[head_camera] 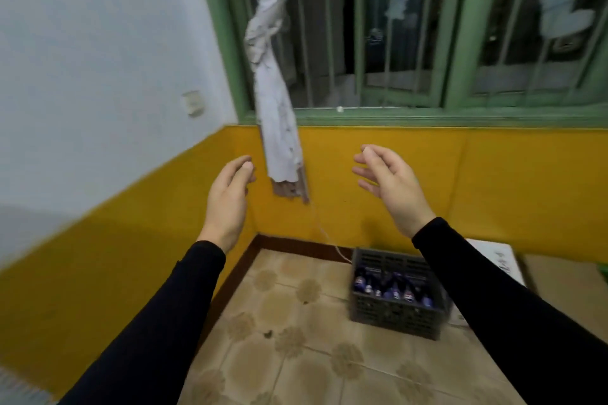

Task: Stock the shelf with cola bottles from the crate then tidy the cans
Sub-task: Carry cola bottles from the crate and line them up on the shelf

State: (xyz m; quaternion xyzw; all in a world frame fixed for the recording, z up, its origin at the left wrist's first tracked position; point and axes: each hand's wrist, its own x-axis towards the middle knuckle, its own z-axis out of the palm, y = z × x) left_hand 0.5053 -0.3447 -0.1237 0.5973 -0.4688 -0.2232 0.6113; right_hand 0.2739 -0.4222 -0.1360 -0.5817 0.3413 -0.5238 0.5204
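A dark plastic crate (393, 322) stands on the tiled floor at the lower right, near the yellow wall. Several cola bottles (393, 291) with blue labels lie inside it. My left hand (228, 199) is raised in the air left of centre, fingers loosely bent, holding nothing. My right hand (391, 186) is raised to its right, fingers relaxed and spread, also empty. Both hands are well above the crate and apart from it. No shelf or cans are in view.
A knotted white curtain (274, 102) hangs from the green barred window (411, 43) between my hands. A thin cord runs from it down behind the crate. A white box (500, 261) and cardboard (566, 289) lie right of the crate. Patterned floor tiles (296, 355) spread before me.
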